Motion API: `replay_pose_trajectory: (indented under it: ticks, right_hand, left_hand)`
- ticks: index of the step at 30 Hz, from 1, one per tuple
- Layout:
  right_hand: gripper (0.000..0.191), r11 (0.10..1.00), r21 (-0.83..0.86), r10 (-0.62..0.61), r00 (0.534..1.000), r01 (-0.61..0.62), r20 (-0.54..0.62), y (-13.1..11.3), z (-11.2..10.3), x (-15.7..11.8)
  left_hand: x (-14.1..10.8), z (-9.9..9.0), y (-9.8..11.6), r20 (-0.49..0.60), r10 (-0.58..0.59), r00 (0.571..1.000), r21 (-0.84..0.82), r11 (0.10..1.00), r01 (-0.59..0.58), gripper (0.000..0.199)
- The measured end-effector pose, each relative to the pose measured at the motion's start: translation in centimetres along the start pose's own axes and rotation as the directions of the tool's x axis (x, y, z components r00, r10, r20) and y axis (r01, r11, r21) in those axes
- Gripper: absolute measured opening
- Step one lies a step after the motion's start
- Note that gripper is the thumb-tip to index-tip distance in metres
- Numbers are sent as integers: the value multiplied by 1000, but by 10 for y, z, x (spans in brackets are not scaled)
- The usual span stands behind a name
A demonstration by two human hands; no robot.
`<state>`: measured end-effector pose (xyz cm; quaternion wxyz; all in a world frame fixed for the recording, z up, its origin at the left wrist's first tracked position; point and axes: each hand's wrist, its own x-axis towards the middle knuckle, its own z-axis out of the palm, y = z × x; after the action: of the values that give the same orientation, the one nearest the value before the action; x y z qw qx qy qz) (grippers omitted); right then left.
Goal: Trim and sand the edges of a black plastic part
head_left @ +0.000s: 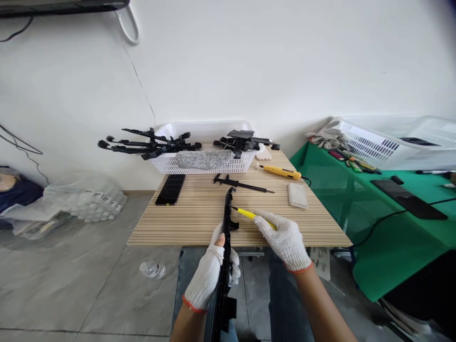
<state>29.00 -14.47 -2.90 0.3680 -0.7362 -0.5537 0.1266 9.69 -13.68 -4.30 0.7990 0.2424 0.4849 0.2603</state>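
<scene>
Black part [225,263] crosses the table edge [156,244].

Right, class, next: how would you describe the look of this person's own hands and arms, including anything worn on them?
The left hand and right hand each wear a white knitted glove with an orange-red edge at the wrist. The left thumb pokes out of its glove, its end uncovered. The forearms are bare, with no sleeves in view.
</scene>
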Motion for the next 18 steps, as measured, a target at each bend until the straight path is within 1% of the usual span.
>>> replay_pose_trajectory:
  ticks: [4,7,10,13,15,18]
  right_hand:
    - [38,999,-48,-18,1000,17,-13,-8,3,-9]
    - [38,995,-83,-52,999,51,-5,-14,5,-15]
    - [40,989,-113,-84,993,93,80,-19,3,-16]
    - [40,989,-111,-81,982,101,171,-21,-3,-13]
    - [40,993,-78,-70,978,87,198,-20,-5,-10]
    - [39,998,-34,-40,977,49,211,-18,-7,-7]
  left_hand:
    - [1,-1,0,-28,32,999,23,999,-32,63]
    - [2,-2,0,-13,-31,999,33,999,31,64]
    - [2,-3,0,-32,-35,999,41,999,36,63]
    - [1,-3,0,-63,-27,998,35,999,29,62]
    - [1,-5,0,-29,-37,999,19,999,37,62]
    - [1,-8,0,61,-55,997,-17,998,56,63]
